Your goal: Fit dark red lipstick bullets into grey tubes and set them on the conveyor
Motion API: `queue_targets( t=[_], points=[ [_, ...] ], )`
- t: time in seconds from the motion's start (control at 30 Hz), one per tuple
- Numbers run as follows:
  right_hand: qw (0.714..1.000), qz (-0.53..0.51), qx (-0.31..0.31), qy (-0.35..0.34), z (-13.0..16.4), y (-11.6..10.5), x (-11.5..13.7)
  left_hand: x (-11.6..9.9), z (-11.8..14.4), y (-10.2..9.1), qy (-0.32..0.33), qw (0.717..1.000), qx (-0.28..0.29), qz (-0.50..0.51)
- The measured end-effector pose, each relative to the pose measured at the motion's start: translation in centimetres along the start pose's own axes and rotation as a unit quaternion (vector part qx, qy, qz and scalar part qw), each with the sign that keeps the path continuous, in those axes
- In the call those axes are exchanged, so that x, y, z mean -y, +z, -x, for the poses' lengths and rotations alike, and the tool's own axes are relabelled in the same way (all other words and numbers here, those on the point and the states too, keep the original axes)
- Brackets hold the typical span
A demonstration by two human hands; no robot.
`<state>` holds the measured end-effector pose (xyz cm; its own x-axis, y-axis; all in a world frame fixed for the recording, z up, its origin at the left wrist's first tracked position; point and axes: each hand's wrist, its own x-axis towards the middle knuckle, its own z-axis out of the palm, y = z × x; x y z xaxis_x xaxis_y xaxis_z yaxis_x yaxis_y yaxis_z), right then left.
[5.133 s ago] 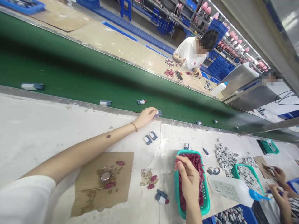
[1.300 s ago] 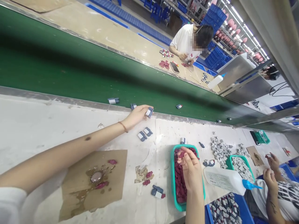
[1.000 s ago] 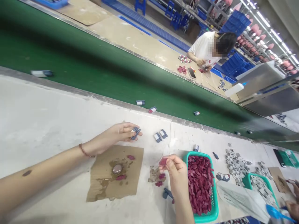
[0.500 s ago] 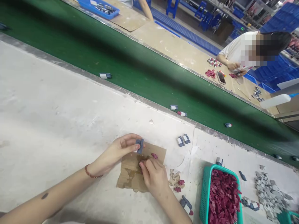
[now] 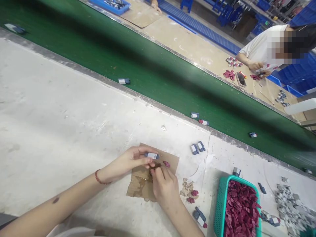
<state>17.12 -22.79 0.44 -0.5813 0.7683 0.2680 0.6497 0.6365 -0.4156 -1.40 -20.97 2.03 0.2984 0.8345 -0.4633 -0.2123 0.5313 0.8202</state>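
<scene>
Left hand [image 5: 130, 160] pinches a blue-and-white piece [image 5: 152, 156] above stained cardboard [image 5: 173, 162], while the right hand [image 5: 166, 186] curls low just beside it, whether grasping anything impossible to tell; a basket [image 5: 219, 207] of red bits [image 5: 240, 209] stands rightward.

no text, label, brand, number or sign can be read; the red marks [image 5: 268, 65] on a white shirt [image 5: 261, 42] at the far edge of the tan table [image 5: 184, 44] are too small to make out.
</scene>
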Motion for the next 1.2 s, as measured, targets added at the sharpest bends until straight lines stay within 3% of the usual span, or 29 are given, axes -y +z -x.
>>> queue_targets(
  t=[0.13,0.2,0.3,0.37,0.43,0.6,0.7,1.03,1.2],
  points=[
    [0.979,-0.175,0.025,0.101,-0.3,-1.1,-0.2,0.6,0.0,0.4,0.061,0.994,-0.034,-0.089],
    [0.931,-0.304,0.005,0.202,-0.6,-1.8,-0.4,1.1,0.2,0.6,0.112,0.982,-0.074,-0.136],
    [0.831,-0.449,-0.067,0.32,-1.0,-2.6,-0.7,1.8,0.4,0.9,0.181,0.957,-0.092,-0.205],
    [0.788,-0.506,-0.092,0.338,-1.4,-2.9,-0.7,2.1,0.5,1.0,0.218,0.942,-0.075,-0.244],
    [0.769,-0.534,-0.098,0.337,-1.7,-2.9,-0.5,2.4,0.4,1.1,0.251,0.927,-0.06,-0.273],
    [0.758,-0.549,-0.105,0.336,-2.0,-2.3,0.0,2.9,0.4,1.1,0.348,0.88,-0.061,-0.317],
    [0.76,-0.546,-0.093,0.34,-1.8,-2.0,0.2,3.1,0.5,1.1,0.36,0.865,-0.062,-0.343],
    [0.77,-0.521,-0.061,0.363,-1.2,-1.2,0.5,3.6,0.7,1.2,0.362,0.844,-0.074,-0.388],
    [0.791,-0.503,-0.052,0.344,-0.6,-2.2,1.2,4.7,1.5,0.8,0.369,0.843,-0.07,-0.385]
  ],
)
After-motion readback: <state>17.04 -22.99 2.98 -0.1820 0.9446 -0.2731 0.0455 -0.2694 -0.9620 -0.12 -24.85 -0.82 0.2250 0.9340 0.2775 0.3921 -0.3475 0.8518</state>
